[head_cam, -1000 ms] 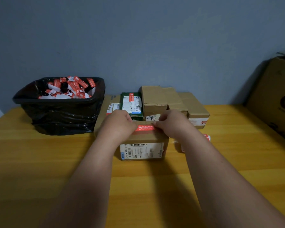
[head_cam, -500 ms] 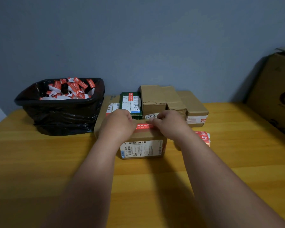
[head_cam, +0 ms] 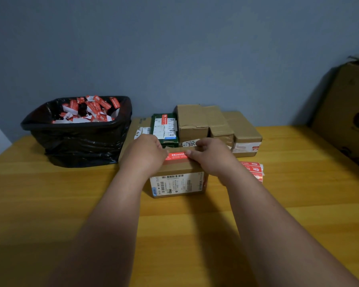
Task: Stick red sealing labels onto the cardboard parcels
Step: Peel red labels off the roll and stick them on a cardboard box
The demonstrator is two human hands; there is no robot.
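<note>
At the centre of the frame a small cardboard parcel [head_cam: 178, 183] sits on a yellow wooden table [head_cam: 50, 204], its near face carrying a white shipping label with a barcode [head_cam: 174, 184]. Across the parcel's top lies a red sealing label [head_cam: 177, 155] with white print, and both hands are on it. The left hand [head_cam: 144, 155] rests palm-down over the left part of the parcel's top, fingers together and bent down over the left end of the red label. The right hand [head_cam: 210, 155] covers the right part of the top, its fingers curled with the tips pressing on the right end of the label; whether it pinches the label or only pushes it flat cannot be told. Just right of the parcel, partly behind the right forearm, is a stack of red label sheets [head_cam: 254, 169] lying on the table. Behind the parcel, toward the blue-grey wall [head_cam: 174, 48], stand more parcels close together: a green box with a white label [head_cam: 165, 129], a taller brown carton [head_cam: 192, 123], a brown carton with tape [head_cam: 221, 126] beside it, and a low brown carton with a red and white label [head_cam: 245, 139] at the right end. A white tag printed "300" [head_cam: 190, 143] shows between the hands. In the upper left of the table is a bin lined with a black bag [head_cam: 79, 133], filled with red and white label backing scraps [head_cam: 89, 109]. At the right edge of the frame leans a large cardboard box [head_cam: 348, 112].
</note>
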